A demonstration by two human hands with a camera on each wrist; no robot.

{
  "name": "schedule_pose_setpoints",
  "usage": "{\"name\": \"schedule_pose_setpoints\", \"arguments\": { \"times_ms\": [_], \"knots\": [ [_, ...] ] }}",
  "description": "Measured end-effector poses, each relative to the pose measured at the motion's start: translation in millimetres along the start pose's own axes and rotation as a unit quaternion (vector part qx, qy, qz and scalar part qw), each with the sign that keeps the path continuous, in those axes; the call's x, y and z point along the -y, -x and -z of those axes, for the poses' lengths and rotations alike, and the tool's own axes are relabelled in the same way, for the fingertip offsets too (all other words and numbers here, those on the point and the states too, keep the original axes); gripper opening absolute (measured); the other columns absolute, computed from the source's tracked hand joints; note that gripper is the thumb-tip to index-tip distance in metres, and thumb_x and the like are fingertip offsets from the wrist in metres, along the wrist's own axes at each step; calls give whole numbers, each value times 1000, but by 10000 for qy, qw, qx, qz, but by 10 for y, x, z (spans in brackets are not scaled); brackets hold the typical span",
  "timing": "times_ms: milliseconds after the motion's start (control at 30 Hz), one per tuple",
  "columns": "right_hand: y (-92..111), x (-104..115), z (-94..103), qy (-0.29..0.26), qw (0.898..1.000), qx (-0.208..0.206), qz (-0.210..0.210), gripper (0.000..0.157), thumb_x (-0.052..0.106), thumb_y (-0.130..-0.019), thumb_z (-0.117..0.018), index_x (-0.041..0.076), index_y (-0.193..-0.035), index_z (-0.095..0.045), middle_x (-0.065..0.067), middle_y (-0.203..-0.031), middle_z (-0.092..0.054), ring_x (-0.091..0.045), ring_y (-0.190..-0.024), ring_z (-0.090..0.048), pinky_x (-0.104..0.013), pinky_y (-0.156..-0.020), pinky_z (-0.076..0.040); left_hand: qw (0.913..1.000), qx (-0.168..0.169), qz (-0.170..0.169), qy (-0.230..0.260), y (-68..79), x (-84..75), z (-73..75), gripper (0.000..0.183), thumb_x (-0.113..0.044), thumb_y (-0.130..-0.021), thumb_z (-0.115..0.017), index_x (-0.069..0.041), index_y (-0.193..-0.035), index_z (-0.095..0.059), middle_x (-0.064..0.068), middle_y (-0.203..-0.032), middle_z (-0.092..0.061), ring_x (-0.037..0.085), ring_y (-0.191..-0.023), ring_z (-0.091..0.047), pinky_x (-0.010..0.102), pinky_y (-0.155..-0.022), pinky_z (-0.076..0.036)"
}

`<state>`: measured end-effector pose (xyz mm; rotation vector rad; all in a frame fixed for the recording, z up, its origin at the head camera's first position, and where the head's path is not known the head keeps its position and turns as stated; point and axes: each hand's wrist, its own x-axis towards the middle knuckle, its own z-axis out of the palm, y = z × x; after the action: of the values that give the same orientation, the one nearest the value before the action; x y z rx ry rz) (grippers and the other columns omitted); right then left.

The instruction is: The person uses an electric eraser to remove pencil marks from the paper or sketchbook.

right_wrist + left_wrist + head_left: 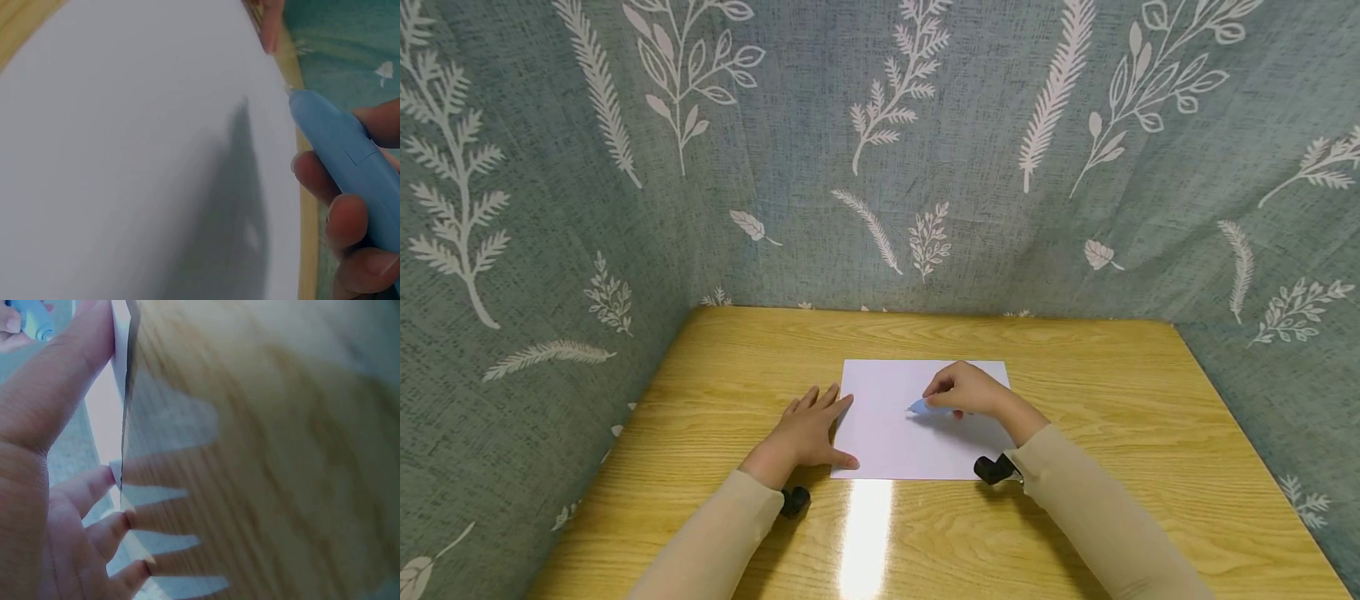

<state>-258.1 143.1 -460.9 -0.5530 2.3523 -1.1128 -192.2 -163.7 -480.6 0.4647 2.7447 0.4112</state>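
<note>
A sheet of white paper (880, 417) lies on the wooden table (760, 350). My left hand (805, 433) spreads its straight fingers at the left edge of the sheet, thumb and index fingertip over the paper. Above the right half, my right hand (970, 390) grips a thick light-blue pen-shaped tool (340, 144) with a small pale tip. In the right wrist view its fingers and thumb curl round the body. The tip points left over the sheet, its shadow below; the paper shows no clear mark. The left wrist view shows the left palm (75, 550) and the paper's edge.
Blue-green leaf-patterned cloth (790, 150) hangs behind the table and along both sides. A bright light reflection (867, 533) falls on the tabletop in front of the paper. Each wrist carries a small black camera, such as the right wrist camera (994, 470).
</note>
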Motion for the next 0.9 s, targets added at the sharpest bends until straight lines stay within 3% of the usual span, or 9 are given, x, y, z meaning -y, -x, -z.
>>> {"name": "schedule_pose_setpoints", "arguments": {
  "times_ms": [267,533,900],
  "knots": [
    [126,-78,116,-101,9998,-121,130,15,23,-95,-70,13,-104,-77,-13,-79,-70,-24,-53,-57,-27,-47,-38,10000,-44,18,19,3,-8,-4,109,-64,-72,-81,-20,-159,-32,13,-166,-16,44,-151,-9,64,-118,-11],
    [270,-194,253,-196,9990,-381,-121,17,24,-94,-70,14,-106,-78,-14,-85,-71,-43,-61,-58,-26,-46,-35,10000,-17,38,-18,-8,-7,-15,110,-66,-71,-80,-21,-160,-31,13,-167,-15,44,-151,-8,64,-118,-10],
    [516,-383,328,-293,9970,-714,-101,24,22,-96,-69,6,-111,-75,-12,-89,-68,-37,-58,-58,-28,-49,-41,9999,-52,15,-104,4,17,-43,112,-67,-71,-79,-19,-160,-31,14,-166,-16,44,-151,-9,65,-118,-11]
  ]
}}
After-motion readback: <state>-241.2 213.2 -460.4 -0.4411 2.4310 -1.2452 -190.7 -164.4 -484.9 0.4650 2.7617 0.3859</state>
